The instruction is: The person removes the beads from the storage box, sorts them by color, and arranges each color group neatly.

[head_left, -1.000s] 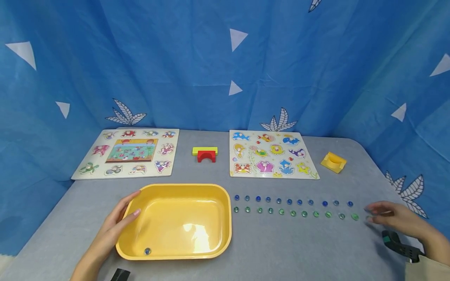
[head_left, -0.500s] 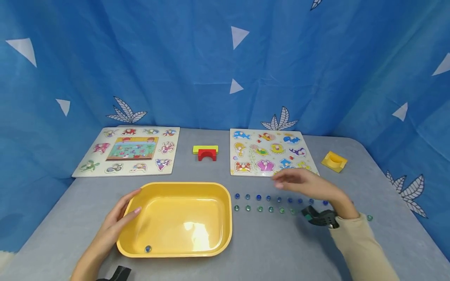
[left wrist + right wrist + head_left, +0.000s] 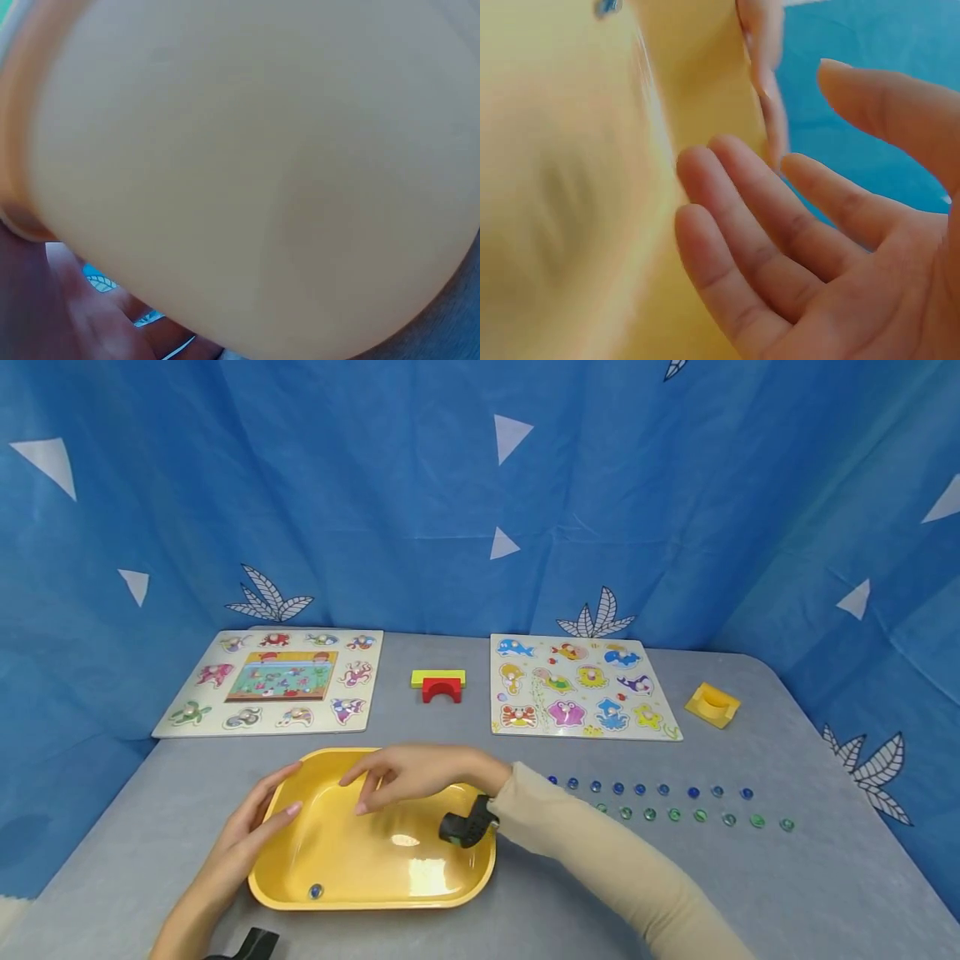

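Observation:
In the head view my left hand [image 3: 251, 837] holds the left rim of a yellow tray [image 3: 375, 906], thumb over the inside, fingers along the outer side. One blue marble [image 3: 316, 891] lies in the tray's near left corner. My right hand [image 3: 408, 772] hovers over the tray's far part; the right wrist view shows its fingers [image 3: 705, 247] spread and loosely bent, nothing between them. Right of the tray run a row of blue marbles [image 3: 640, 789] and, nearer, a row of green marbles [image 3: 674, 816]; my right forearm hides their left ends. The tray's outside fills the left wrist view.
At the back stand a picture puzzle board [image 3: 352, 718] on the left and a sea-animal puzzle board [image 3: 502, 727] on the right. Between them are a yellow-green block [image 3: 420, 677] and a red arch block [image 3: 442, 683]. A yellow block [image 3: 712, 705] lies far right. A blue curtain [image 3: 420, 485] hangs behind.
My right hand has left the right end of the marble rows and swept left to above the tray. A green marble now shows at that end. My left hand keeps its hold.

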Tool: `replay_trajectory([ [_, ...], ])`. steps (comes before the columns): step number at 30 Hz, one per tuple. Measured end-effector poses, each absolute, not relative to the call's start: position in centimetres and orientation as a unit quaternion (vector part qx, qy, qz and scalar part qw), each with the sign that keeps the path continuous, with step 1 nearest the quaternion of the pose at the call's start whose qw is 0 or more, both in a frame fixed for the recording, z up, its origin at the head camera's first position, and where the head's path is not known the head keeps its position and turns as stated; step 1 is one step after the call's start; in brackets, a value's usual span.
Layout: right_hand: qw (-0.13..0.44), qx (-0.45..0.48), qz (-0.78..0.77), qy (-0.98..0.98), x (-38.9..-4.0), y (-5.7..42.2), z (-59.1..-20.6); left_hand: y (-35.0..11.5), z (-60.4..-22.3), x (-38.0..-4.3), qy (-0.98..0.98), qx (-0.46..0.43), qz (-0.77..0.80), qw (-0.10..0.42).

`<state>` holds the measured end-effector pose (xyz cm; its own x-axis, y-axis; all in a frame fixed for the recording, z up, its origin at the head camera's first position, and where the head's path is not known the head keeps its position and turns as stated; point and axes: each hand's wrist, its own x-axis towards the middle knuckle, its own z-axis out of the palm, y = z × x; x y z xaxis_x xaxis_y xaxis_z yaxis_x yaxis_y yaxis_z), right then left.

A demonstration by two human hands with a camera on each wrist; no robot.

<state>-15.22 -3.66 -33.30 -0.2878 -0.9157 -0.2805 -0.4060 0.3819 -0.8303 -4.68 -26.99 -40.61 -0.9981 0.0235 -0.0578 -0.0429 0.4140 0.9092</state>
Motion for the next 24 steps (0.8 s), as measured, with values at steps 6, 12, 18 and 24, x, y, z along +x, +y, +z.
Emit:
replay_trajectory([
  [6, 0.489, -0.390, -0.324, 0.710, -14.2, -8.5, -35.0, -27.1, -40.4, -4.7, 0.830, -0.010, 0.555, 0.043],
  [12, 0.517, -0.363, -0.306, 0.712, -12.7, -11.0, -37.0, -27.1, -40.5, -4.6, 0.823, 0.002, 0.567, 0.043],
  [18, 0.526, -0.364, -0.320, 0.699, -11.4, -11.6, -38.1, -27.0, -40.7, -4.5, 0.803, 0.018, 0.595, 0.030],
  [24, 0.544, -0.342, -0.347, 0.683, -11.0, -11.6, -38.5, -27.0, -40.8, -4.5, 0.818, 0.028, 0.574, 0.016],
])
